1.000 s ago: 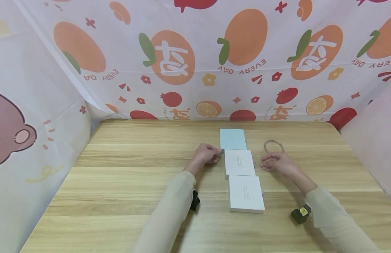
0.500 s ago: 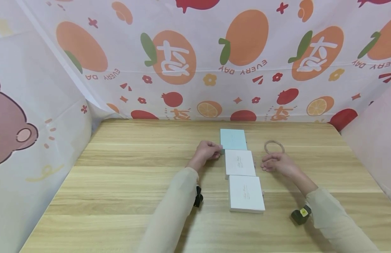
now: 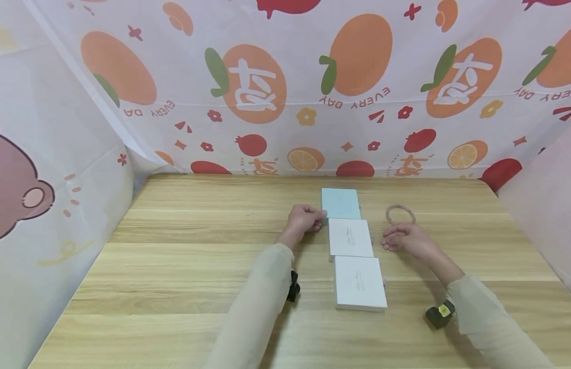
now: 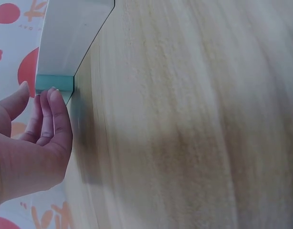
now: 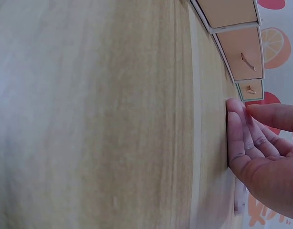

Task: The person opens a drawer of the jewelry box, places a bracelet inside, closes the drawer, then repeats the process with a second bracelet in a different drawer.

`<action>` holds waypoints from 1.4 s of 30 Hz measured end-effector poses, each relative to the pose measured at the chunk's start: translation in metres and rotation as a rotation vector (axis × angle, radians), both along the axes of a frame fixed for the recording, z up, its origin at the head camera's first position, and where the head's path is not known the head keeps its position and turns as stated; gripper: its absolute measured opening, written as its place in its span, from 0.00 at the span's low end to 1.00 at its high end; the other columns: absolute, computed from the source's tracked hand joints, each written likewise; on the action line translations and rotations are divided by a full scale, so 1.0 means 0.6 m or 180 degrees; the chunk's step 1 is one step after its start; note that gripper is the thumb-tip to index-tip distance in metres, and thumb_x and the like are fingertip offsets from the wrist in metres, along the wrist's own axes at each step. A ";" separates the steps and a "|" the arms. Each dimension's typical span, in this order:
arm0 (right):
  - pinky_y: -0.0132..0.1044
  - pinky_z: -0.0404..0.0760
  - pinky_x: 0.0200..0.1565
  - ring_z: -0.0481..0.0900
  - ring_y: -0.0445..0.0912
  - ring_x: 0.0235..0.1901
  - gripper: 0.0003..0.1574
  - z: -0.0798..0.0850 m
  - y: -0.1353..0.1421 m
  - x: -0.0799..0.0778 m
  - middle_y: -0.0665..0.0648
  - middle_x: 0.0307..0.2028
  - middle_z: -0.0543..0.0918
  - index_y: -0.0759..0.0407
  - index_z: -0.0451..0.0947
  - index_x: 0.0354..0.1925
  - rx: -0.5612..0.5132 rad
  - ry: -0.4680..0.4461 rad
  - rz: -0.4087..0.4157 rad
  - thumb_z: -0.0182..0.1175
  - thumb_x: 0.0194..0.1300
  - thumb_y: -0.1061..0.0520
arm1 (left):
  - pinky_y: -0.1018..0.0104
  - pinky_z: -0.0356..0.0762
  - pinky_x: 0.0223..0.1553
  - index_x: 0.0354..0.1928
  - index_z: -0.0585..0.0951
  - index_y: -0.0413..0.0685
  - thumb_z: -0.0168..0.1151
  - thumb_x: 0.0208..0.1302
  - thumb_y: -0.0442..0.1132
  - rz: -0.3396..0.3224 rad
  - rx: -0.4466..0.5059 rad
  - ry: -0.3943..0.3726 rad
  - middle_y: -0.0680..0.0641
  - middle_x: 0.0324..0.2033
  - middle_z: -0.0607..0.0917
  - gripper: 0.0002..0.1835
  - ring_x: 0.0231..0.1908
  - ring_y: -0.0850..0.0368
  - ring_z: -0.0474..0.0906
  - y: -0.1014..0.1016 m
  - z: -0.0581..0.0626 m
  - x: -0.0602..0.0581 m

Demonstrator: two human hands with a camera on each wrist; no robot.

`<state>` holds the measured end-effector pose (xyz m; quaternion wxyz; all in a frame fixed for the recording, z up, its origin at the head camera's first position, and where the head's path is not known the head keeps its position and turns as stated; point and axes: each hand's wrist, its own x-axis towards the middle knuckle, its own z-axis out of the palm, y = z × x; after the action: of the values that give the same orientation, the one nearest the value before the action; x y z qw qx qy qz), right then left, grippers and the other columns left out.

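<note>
Three flat drawer boxes lie in a slanting row: a light blue box [image 3: 341, 203] at the back, a white box [image 3: 350, 238] in the middle and another white box [image 3: 360, 282] in front. My left hand [image 3: 304, 219] has its fingertips right at the blue box's left front corner. In the left wrist view those fingers reach the teal side [image 4: 56, 82], thumb apart from them. My right hand [image 3: 409, 240] rests loosely bent right of the middle box, holding nothing. A thin pinkish bangle [image 3: 401, 206] lies just behind it.
All this lies on a wooden table [image 3: 184, 287]. A fruit-print cloth [image 3: 304, 118] hangs along its back edge, with more cloth at both sides. Small ribbon pulls [image 5: 247, 62] show on the boxes' right-hand faces in the right wrist view.
My left hand has shifted slightly right, closer onto the blue box's corner, its forearm following. The right hand, the bangle and the boxes stay practically in place.
</note>
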<state>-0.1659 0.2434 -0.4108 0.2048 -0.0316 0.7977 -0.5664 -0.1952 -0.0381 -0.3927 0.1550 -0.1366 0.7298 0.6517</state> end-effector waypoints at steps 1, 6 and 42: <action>0.37 0.82 0.40 0.81 0.46 0.35 0.19 0.000 0.000 0.000 0.68 0.38 0.81 0.82 0.66 0.48 0.0000 0.0007 -0.0001 0.53 0.62 0.69 | 0.70 0.81 0.30 0.28 0.77 0.38 0.66 0.56 0.37 0.0004 -0.0007 -0.0001 0.46 0.23 0.80 0.09 0.21 0.60 0.74 0.001 0.000 0.000; 0.37 0.82 0.40 0.81 0.46 0.34 0.18 -0.002 0.001 0.000 0.68 0.37 0.81 0.82 0.66 0.48 0.0012 0.0039 0.0003 0.54 0.61 0.69 | 0.70 0.81 0.29 0.28 0.77 0.39 0.66 0.55 0.36 0.0039 -0.0051 -0.0010 0.47 0.22 0.79 0.09 0.21 0.60 0.74 0.004 0.000 0.001; 0.38 0.82 0.41 0.81 0.48 0.34 0.17 -0.004 0.000 -0.001 0.67 0.36 0.80 0.82 0.66 0.47 -0.0065 -0.0004 0.0026 0.50 0.64 0.67 | 0.72 0.81 0.30 0.32 0.80 0.35 0.66 0.55 0.32 0.0215 -0.0025 -0.0051 0.46 0.27 0.80 0.07 0.22 0.62 0.75 0.009 -0.011 0.001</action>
<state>-0.1665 0.2433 -0.4129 0.2072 -0.0365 0.7916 -0.5736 -0.1945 -0.0329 -0.3993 0.1381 -0.1671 0.7261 0.6526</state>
